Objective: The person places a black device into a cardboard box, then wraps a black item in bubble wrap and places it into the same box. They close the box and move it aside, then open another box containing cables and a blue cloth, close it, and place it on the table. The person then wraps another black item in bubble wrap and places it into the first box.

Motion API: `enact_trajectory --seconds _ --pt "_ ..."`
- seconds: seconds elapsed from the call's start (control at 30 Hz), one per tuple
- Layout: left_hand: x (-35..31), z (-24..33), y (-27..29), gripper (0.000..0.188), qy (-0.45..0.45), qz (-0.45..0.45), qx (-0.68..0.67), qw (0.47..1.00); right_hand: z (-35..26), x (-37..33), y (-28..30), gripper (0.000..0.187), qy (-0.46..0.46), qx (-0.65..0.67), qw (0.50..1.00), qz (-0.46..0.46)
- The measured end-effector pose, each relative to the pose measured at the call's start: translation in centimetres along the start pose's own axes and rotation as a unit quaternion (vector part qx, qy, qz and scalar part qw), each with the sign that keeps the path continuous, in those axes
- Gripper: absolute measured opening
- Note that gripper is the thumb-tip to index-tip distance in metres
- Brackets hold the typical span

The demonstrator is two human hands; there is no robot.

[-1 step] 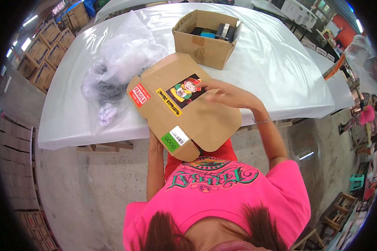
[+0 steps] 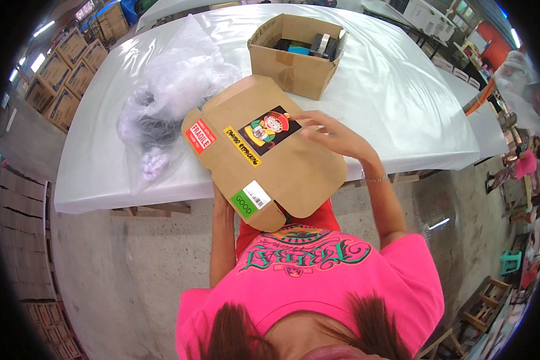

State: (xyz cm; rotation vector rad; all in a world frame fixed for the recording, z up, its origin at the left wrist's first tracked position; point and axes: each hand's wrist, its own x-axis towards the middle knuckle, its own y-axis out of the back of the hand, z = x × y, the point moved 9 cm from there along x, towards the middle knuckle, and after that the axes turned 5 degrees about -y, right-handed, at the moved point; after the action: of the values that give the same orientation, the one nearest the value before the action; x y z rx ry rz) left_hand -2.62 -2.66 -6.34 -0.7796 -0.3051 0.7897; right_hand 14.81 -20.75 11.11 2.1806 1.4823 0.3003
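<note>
A flat brown cardboard mailer box (image 2: 306, 174) with rounded flaps lies tilted over the table's near edge, in front of my body. On it are a cartoon sticker (image 2: 270, 129), a yellow handwritten strip (image 2: 242, 146), a red and white label (image 2: 200, 136) and a green and white label (image 2: 250, 198). My right hand (image 2: 336, 135) hovers at or just above the cardboard by the cartoon sticker, its fingers stretched out and slightly blurred; whether they touch is unclear. My left hand (image 2: 221, 207) goes beneath the cardboard's near left side, its fingers hidden.
An open brown carton (image 2: 291, 75) holding a black tape dispenser (image 2: 323, 46) and a blue item stands beyond the mailer. Crumpled clear plastic bags (image 2: 174, 90) lie to the left on the white-covered table (image 2: 396, 108). Stacked cartons (image 2: 72, 66) stand far left; another person (image 2: 525, 165) is far right.
My right hand has shifted slightly to the right, uncovering more of the cartoon sticker's edge. The mailer box and my left arm look the same.
</note>
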Motion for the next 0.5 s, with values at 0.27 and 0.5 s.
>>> enact_trajectory --seconds 0.27,0.5 --pt "0.0 1.5 -0.8 0.031 -0.085 -0.014 0.118 0.989 12.6 -8.2 -0.9 0.065 -0.206 0.297 0.92 0.151" --pt "-1.1 -0.7 -5.2 0.029 0.056 -0.031 0.046 0.997 12.4 -11.8 -1.6 0.077 -0.092 0.451 0.879 0.128"
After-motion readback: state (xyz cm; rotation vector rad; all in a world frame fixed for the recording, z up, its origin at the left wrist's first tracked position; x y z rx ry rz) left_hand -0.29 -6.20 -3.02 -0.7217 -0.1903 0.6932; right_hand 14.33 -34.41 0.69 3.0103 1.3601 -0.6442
